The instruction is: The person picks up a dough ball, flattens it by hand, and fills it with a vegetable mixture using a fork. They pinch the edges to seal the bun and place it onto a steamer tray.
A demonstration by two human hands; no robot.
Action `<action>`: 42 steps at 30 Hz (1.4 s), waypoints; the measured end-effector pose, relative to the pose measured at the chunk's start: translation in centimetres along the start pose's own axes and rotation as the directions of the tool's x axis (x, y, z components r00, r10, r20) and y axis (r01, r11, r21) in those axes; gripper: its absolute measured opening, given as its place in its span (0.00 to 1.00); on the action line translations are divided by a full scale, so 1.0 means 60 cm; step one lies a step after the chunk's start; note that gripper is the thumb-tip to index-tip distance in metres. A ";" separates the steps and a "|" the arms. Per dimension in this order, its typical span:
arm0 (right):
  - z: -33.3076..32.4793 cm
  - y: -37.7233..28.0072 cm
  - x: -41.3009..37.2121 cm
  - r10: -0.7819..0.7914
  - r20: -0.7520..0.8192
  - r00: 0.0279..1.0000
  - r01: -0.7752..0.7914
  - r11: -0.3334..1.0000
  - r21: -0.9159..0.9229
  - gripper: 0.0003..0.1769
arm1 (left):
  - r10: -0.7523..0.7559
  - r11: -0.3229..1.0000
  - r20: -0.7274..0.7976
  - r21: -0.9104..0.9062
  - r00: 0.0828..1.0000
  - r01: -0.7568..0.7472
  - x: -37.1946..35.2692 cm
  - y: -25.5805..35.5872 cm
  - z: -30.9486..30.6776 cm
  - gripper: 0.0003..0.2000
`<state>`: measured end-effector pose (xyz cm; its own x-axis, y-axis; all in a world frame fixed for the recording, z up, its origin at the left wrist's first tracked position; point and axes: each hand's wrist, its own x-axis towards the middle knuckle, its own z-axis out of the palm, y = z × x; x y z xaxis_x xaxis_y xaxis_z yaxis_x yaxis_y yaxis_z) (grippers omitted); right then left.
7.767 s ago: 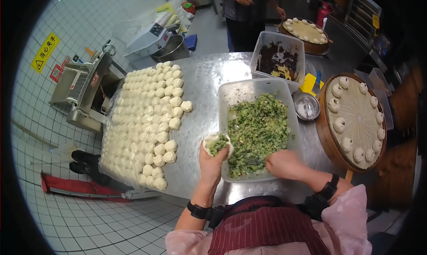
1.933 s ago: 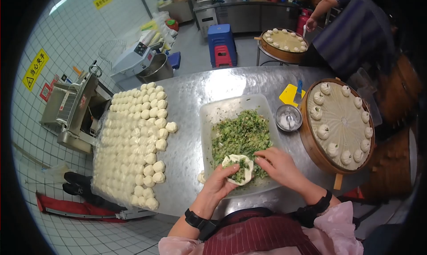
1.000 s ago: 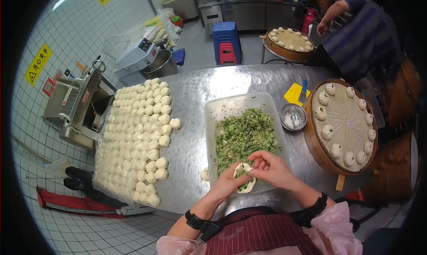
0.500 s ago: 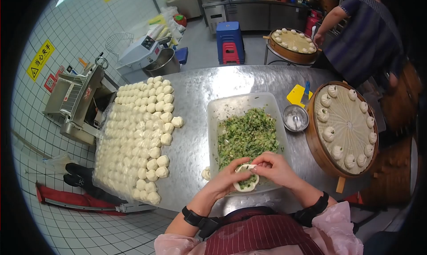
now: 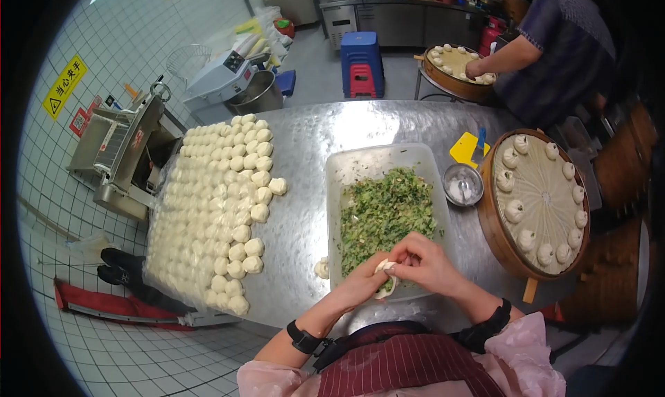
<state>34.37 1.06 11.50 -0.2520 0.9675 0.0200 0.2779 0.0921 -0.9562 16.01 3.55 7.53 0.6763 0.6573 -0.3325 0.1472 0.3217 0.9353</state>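
Filled dough wrapper (image 5: pixel 385 286), pinched at its top by the tightly curled fingers (image 5: pixel 405 260) of the right hand (image 5: pixel 428 264), cupped from below in the closed left hand (image 5: pixel 360 280). Held above the near edge of the clear tub (image 5: pixel 332 189) of green filling (image 5: pixel 384 210). Loose dough piece (image 5: pixel 321 267) just left of the tub. Dough balls (image 5: pixel 222 196) further left. Steamer basket (image 5: pixel 493 220) to the right.

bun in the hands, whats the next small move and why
Probably a pinch and fold further along the rim: the bun rests in the left hand, the right hand pinches its edge, and the top does not look fully closed.
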 end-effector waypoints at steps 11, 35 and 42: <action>-0.003 0.035 0.006 0.189 -0.125 0.974 -0.158 0.963 0.219 0.09 | -0.128 0.859 -0.029 -0.503 0.991 0.096 -0.017 0.020 -0.019 0.20; 0.011 0.002 0.005 -0.030 -0.208 0.978 0.047 0.996 0.081 0.11 | 0.139 0.990 -0.160 0.037 0.977 -0.135 -0.022 0.014 -0.002 0.17; 0.005 0.030 0.002 0.015 -0.135 0.991 -0.007 0.998 0.058 0.11 | -0.051 0.892 -0.225 -0.449 0.973 -0.057 -0.030 0.034 0.001 0.19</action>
<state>34.57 1.29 9.72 -0.1206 0.9917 0.0448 0.2259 0.0714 -0.9715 15.14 3.01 10.06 0.4882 0.7765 -0.3984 -0.2315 0.5554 0.7987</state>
